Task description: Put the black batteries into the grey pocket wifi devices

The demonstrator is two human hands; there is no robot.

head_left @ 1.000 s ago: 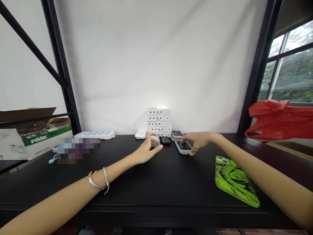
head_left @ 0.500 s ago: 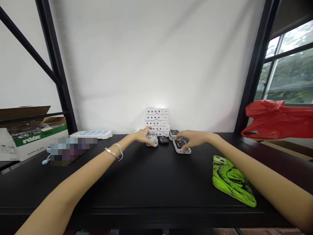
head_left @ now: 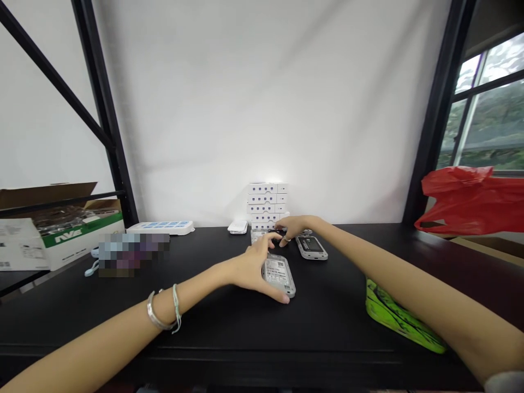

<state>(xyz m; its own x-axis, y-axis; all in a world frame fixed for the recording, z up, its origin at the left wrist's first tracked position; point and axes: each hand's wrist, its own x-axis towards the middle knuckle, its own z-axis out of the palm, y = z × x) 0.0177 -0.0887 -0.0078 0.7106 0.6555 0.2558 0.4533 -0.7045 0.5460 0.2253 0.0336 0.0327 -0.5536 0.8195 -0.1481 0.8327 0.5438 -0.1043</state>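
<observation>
The left hand (head_left: 251, 267) is closed around a flat handheld device (head_left: 278, 275) in a clear grey shell, with a printed label facing up. Its fingers curve over the device's far side, and the thumb lies along the near corner.

Just beyond it, the right hand (head_left: 295, 226) reaches across, curved downward, with its fingers (head_left: 280, 238) over a small black object (head_left: 278, 232). Most of that object is hidden, so whether the hand grips it I cannot tell. A ring (head_left: 289, 239) sits on one finger. A pale device (head_left: 257, 236) lies just left of those fingers, and a grey handheld device with a dark screen (head_left: 311, 247) lies just right of the right hand.

Past both hands rises a stack of white boxes (head_left: 266, 204), with a small white item (head_left: 238, 227) beside it. A silver bangle (head_left: 153, 311) and a pale thread bracelet (head_left: 176, 308) circle the left wrist. Well left of the left hand are a white strip with blue squares (head_left: 160, 227) and a cardboard box (head_left: 61, 234). A lime-green phone case (head_left: 397, 319) lies partly beneath the right forearm on the black tabletop (head_left: 204, 327), and a red plastic bag (head_left: 470, 202) sits far to the right of the right hand
</observation>
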